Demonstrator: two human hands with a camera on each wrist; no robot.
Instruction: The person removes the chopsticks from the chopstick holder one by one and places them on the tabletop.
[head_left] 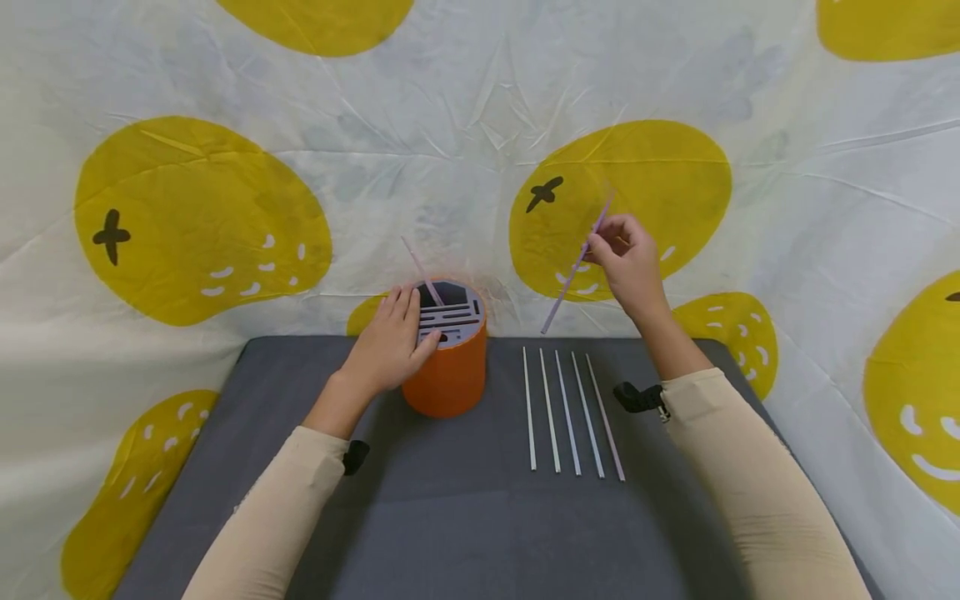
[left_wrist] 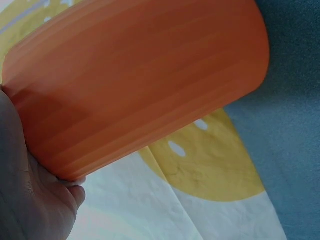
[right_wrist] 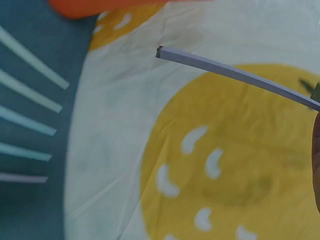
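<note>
My right hand (head_left: 626, 258) is raised over the back of the table and pinches a thin lilac stick (head_left: 566, 287) between thumb and fingers. The stick slants, its lower end down to the left; that squared end shows close up in the right wrist view. On the left, my left hand (head_left: 386, 337) rests on the rim of an orange round desk organizer (head_left: 445, 383), fingers straight along its left side and thumb over the front. Its grey top has slots and a larger back compartment, where a pinkish stick (head_left: 422, 271) stands tilted left.
Several pale sticks (head_left: 567, 412) lie side by side on the dark grey tablecloth (head_left: 465, 533), right of the organizer. Behind the table hangs a whitish cloth (head_left: 420, 108) with yellow fruit shapes. Black straps show at both wrists.
</note>
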